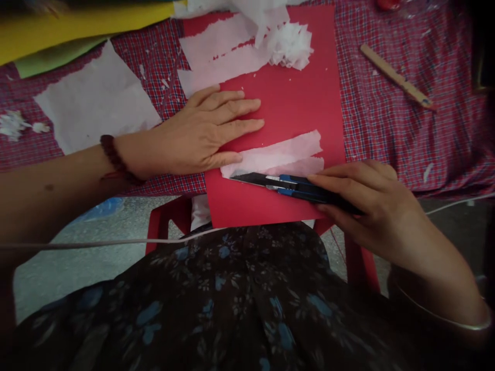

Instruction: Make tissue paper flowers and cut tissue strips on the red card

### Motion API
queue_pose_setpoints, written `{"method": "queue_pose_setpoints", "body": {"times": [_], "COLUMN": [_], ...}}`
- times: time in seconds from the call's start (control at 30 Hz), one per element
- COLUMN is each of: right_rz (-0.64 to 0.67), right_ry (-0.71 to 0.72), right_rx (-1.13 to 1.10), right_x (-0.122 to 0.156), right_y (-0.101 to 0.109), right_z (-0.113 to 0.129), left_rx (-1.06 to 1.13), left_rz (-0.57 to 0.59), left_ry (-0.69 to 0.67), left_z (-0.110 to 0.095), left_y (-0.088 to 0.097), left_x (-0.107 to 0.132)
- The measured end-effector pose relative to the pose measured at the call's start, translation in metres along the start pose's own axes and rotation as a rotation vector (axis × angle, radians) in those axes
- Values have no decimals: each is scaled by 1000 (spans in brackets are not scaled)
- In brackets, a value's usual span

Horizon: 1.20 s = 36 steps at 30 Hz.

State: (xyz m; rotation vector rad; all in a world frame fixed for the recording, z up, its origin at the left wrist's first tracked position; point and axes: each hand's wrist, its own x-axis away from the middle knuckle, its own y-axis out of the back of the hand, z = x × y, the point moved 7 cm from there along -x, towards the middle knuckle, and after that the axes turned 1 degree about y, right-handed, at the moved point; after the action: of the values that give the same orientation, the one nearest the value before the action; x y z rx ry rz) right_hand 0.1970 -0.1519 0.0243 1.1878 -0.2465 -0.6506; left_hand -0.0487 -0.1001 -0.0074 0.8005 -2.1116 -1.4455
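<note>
My right hand (363,198) is closed around the handle of a black and blue utility knife (301,189). Its blade points left and lies along the lower edge of a thin white paper strip (282,152), which has a slit running in from its right end. The strip rests on a red sheet (297,113). My left hand (220,126) lies flat on the red sheet with fingers spread, the thumb touching the strip's left end. Above that hand are wider torn pieces of white paper (224,56) and a crumpled paper flower (292,46).
A wooden stick (398,77) lies on the checked tablecloth (386,134) at the right. Another white sheet (100,98), small white paper bits (13,125) and a yellow sheet (88,26) are at the left. A pale cord (116,243) crosses in front of my lap.
</note>
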Motion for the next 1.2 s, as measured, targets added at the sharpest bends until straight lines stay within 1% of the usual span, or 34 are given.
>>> {"method": "queue_pose_setpoints", "body": {"times": [0.17,0.3,0.43,0.53,0.73,0.87,1.03,1.13,1.2], "right_rz": [0,-3,3,22,15,3,21,46,39], "right_ry": [-13,-31,-28,-23,-13,-1,17,20,-4], "right_rx": [-7,-9,-1,-23,-54,-70,-77,-77,-87], "right_x": [2,0,-7,-16,-31,-34,-29,-15,0], "right_y": [1,1,-1,-6,-13,-13,-14,-14,-8], "right_z": [-1,0,2,4,11,15,15,15,14], "left_rx": [151,171,193,167,5,34,103,114,128], "left_rz": [-26,-60,-78,-77,-75,-86,-99,-81,-77], "left_ry": [71,86,99,84,11,31,61,63,75], "left_z": [4,7,8,5,0,5,8,7,8], "left_y": [3,2,0,1,1,-1,1,1,0], "left_x": [-2,-4,-4,-4,-2,-3,-4,-4,-5]}}
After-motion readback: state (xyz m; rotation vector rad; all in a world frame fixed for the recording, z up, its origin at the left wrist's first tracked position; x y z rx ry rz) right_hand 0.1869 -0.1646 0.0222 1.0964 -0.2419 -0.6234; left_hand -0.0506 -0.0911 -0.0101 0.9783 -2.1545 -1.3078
